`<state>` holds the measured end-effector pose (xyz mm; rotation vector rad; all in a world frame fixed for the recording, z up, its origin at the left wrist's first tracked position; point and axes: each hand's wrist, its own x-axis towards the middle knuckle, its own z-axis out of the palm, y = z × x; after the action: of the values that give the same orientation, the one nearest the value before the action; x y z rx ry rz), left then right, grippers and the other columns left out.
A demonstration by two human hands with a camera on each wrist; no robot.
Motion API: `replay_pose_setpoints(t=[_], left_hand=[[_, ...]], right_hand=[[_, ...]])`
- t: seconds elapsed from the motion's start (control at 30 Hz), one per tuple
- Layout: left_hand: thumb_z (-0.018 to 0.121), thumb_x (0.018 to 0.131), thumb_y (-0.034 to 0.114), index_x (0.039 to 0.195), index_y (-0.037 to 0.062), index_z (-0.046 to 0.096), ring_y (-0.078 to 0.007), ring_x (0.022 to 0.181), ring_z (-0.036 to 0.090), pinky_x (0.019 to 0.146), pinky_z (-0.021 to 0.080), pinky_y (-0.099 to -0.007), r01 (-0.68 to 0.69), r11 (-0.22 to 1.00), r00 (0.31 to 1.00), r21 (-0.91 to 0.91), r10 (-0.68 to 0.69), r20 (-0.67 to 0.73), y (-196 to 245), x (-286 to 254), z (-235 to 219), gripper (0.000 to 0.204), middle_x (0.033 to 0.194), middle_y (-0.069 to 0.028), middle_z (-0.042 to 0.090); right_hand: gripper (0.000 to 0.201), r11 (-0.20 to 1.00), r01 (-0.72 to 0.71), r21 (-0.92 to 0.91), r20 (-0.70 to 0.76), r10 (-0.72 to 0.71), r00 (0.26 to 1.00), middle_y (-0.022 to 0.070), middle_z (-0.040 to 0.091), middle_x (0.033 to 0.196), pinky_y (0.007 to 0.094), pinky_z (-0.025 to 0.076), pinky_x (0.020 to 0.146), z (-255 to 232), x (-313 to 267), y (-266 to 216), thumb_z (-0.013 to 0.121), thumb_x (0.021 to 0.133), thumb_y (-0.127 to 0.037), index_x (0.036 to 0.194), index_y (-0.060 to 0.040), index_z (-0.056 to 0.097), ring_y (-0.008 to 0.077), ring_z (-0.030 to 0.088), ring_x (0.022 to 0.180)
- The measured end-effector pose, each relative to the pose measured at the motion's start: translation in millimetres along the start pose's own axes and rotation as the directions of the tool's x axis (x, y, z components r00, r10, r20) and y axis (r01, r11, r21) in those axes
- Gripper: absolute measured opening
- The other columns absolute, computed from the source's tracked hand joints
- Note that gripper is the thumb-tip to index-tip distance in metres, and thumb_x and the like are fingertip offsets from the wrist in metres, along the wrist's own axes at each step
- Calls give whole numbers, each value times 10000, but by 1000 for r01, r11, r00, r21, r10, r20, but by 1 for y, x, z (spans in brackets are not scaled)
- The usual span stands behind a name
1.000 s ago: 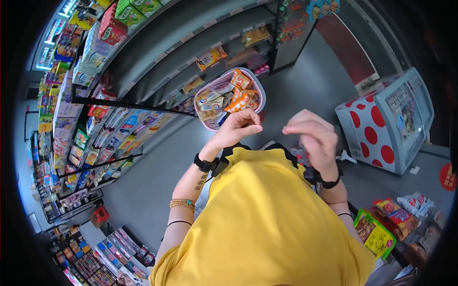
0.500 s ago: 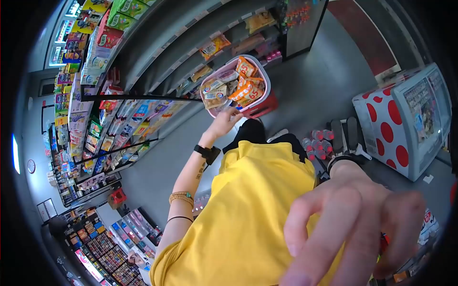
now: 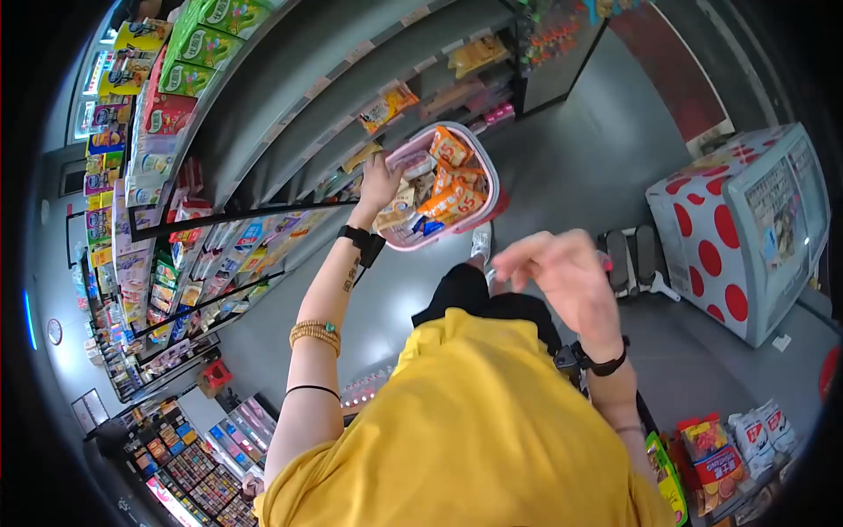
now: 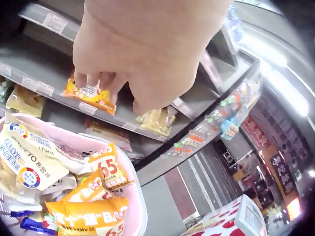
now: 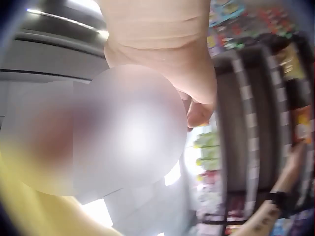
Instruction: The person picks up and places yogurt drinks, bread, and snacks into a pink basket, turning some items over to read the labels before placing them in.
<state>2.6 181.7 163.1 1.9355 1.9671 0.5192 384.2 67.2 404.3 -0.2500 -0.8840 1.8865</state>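
The left hand (image 3: 379, 180) is up at the far-left rim of the pink basket (image 3: 488, 167), and from the head view it lies right against that rim; whether it touches or grips it cannot be told. From the left wrist the hand's fingers (image 4: 98, 81) hang curled downward above the basket (image 4: 133, 182), with nothing clearly held between them. Just below lie the packs: an orange pack (image 4: 91, 216) at the near edge, a white pack (image 4: 29, 162) to the left. Behind the fingertips, on the shelf (image 4: 59, 93), sits a yellow snack bag (image 4: 91, 96).

The right hand (image 3: 562, 277) floats in mid-air near the chest, well apart from the basket, fingers loosely bent and holding nothing. Its wrist view is mostly blurred, only a fingertip (image 5: 199, 115) showing.

Off to the right stands a red-dotted freezer (image 3: 746, 233) on the floor.
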Motion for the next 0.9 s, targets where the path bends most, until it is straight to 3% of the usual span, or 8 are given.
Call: replay_pose_setpoints(t=[0.1, 0.23, 0.33, 0.4, 0.47, 0.63, 0.73, 0.9], left_hand=[[678, 836, 420, 1302, -64, 449, -452, 1275, 369, 1073, 310, -489, 191, 981, 981, -32, -192, -28, -62, 43, 33, 710, 1354, -293, 397], [686, 756, 611, 1431, -76, 268, -453, 1329, 322, 1113, 273, -477, 503, 864, 861, -26, -504, -73, -111, 88, 59, 1050, 1421, -297, 335], [716, 730, 608, 1436, -72, 240, -482, 1315, 324, 1099, 285, -486, 467, 884, 873, -39, -467, -138, -136, 113, 65, 1089, 1402, -312, 356], [743, 783, 474, 1322, -43, 434, -361, 1233, 465, 1033, 367, -395, 381, 887, 914, -262, -404, -41, -128, 130, 48, 808, 1295, -236, 520], [731, 822, 396, 1277, -19, 507, -307, 1194, 502, 1011, 388, -363, 457, 721, 889, -521, -393, 235, -140, 145, 44, 656, 1260, -188, 564], [677, 868, 398, 1271, 39, 543, -238, 1188, 498, 1028, 367, -344, 238, 781, 947, -578, -318, -39, -175, 168, 66, 556, 1311, -126, 549], [688, 866, 363, 1246, 47, 557, -225, 1169, 506, 1014, 377, -339, 187, 788, 949, -586, -300, -101, -207, 177, 83, 511, 1286, -111, 562], [705, 862, 305, 1203, 60, 581, -204, 1138, 519, 990, 394, -331, 173, 819, 942, -548, -300, -151, -270, 188, 104, 438, 1242, -87, 582]], right_hand=[[401, 941, -326, -88, -461, 251, 851, 166, 578, 1220, 327, 420, 878, -76, -40, 67, 545, 947, -361, 1236, -92, 474, 224, 572, 1056], [289, 845, -521, 124, -817, 385, 429, 89, 613, 1158, 303, 448, 826, -165, -167, 143, 523, 963, -280, 1196, -110, 533, 188, 603, 967], [285, 796, -567, 214, -897, 389, 208, 66, 634, 1075, 294, 467, 762, -184, -236, 165, 553, 951, -274, 1187, -113, 548, 170, 619, 877], [246, 799, -562, 214, -937, 331, 113, 56, 647, 1020, 290, 473, 734, -196, -280, 187, 586, 938, -269, 1133, -119, 569, 167, 626, 849], [222, 760, -604, 242, -941, 336, 46, 45, 653, 984, 287, 473, 727, -210, -328, 209, 610, 927, -268, 1095, -127, 578, 168, 633, 837], [217, 667, -651, 362, -908, 411, -84, 33, 662, 940, 295, 476, 688, -204, -341, 229, 641, 911, -271, 1072, -136, 585, 166, 645, 821], [231, 686, -659, 307, -921, 388, -25, 40, 669, 954, 300, 472, 668, -206, -350, 250, 634, 912, -275, 1090, -134, 588, 171, 655, 802], [219, 616, -698, 364, -893, 443, -74, 65, 667, 981, 289, 491, 695, -206, -333, 257, 614, 924, -230, 1098, -98, 590, 158, 640, 805]])
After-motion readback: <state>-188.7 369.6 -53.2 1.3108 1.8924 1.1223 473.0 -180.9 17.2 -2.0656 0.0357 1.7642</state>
